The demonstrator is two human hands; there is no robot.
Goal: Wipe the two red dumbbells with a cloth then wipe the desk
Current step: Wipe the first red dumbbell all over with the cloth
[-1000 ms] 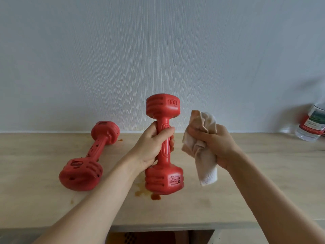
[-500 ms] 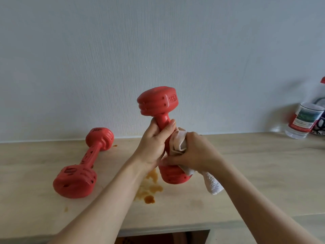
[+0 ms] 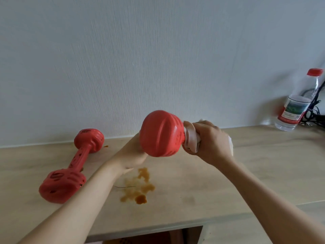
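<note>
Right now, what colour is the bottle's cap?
Red, on the bottle at far right in the head view.

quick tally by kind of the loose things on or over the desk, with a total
red dumbbells: 2, one held, one lying on the desk
cloths: 1
water bottles: 1
total: 4
</note>
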